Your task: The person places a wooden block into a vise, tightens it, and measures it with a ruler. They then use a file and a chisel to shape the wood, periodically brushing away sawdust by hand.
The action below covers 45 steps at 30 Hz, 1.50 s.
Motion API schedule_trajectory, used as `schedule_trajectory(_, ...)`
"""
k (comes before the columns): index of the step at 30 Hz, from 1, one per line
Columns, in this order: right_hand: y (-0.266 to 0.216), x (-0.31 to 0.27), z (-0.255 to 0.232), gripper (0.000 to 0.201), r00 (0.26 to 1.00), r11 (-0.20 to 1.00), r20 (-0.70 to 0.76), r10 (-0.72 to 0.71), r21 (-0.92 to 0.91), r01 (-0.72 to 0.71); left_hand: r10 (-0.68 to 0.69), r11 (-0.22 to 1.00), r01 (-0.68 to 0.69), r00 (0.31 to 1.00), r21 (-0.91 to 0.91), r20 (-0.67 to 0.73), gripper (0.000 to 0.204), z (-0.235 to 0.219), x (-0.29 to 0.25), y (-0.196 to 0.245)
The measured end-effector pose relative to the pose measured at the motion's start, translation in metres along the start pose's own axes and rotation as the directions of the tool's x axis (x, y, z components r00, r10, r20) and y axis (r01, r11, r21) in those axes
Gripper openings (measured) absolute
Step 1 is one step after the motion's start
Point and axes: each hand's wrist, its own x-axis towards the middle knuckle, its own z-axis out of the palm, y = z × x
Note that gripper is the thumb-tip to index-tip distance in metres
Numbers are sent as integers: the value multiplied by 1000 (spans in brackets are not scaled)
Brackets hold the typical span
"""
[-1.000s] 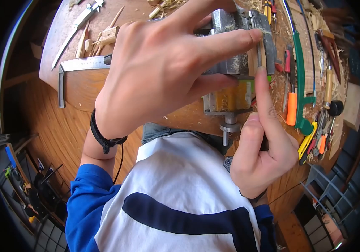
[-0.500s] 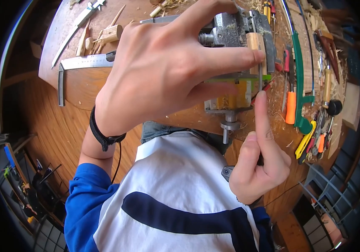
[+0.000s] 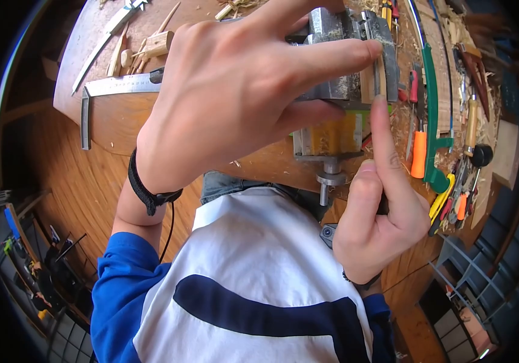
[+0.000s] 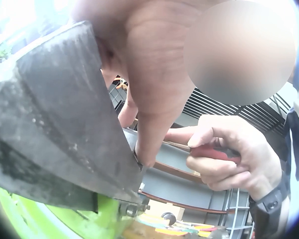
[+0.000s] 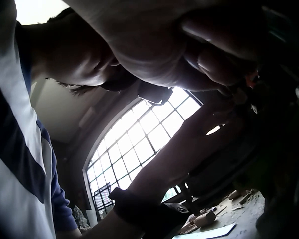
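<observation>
A small strip of wood (image 3: 366, 85) is clamped in a grey metal vise (image 3: 343, 88). My right hand (image 3: 386, 230) curls round the red handle (image 4: 212, 153) of a slim file, index finger stretched forward along it. The file's thin grey shaft (image 3: 378, 81) lies over the wood. Above the vise my left hand (image 3: 229, 91) is spread, one straight finger touching the shaft near its far end. Its thumb reaches beside the vise's near side. Seen from the left wrist, the vise (image 4: 65, 109) fills the left half; the right wrist view is mostly dark.
Right of the vise lie an orange-handled tool (image 3: 419, 154), a green saw frame (image 3: 434, 121), a yellow cutter (image 3: 443, 196) and wood shavings. To the left are a metal square (image 3: 120, 89), a caliper (image 3: 119, 21) and wooden pieces (image 3: 156, 45).
My right hand drew back toward the body with the file, then pushed forward again over the wood. The left finger moved back and forward with the shaft.
</observation>
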Motion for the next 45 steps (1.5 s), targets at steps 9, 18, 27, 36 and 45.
schedule_trajectory(9,5,-17,-11,55,995,995,39,-92,-46,93,11,999,-10,1000,32,-24,59,-16,13,22)
schedule_trajectory(18,6,-17,-14,53,995,998,87,-50,-23,53,110,990,-116,991,84,79,59,-26,13,20)
schedule_trajectory(27,9,2,-1,45,991,991,4,-137,3,137,48,998,-43,994,49,-103,60,9,2,-5)
schedule_trajectory(36,10,-18,-11,58,991,990,21,-133,-35,134,86,995,-96,969,-34,-231,34,-3,9,14)
schedule_trajectory(45,4,-12,-6,48,999,999,5,-43,3,43,56,971,-59,998,-233,-20,37,-16,6,-2)
